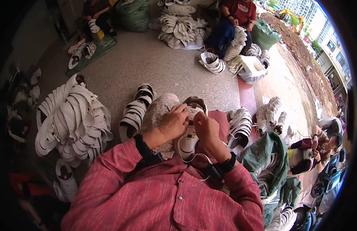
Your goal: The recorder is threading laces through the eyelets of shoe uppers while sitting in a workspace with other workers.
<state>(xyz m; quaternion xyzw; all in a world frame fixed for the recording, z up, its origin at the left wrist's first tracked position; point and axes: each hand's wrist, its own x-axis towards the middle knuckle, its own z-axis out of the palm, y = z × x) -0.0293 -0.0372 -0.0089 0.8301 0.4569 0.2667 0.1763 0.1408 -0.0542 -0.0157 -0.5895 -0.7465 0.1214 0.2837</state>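
A white and beige shoe upper [188, 142] with dark lining at its collar lies across my lap, between my hands. My left hand [174, 118] is closed on its left edge, with the fingertips near the eyelets. Over the right side, my right hand [207, 132] is curled in a pinch; what its fingers hold is hidden. A thin white shoelace [200, 155] loops around the lower end of the upper and trails below my right hand.
A big heap of white shoe uppers [72, 119] stands at my left. Overlapping rows of uppers flank my knees: one row [136, 109] left, another [240, 129] right. Green cloth [271, 154] drapes over more uppers near my right elbow. Other people handle uppers nearby, including one person [240, 15] ahead.
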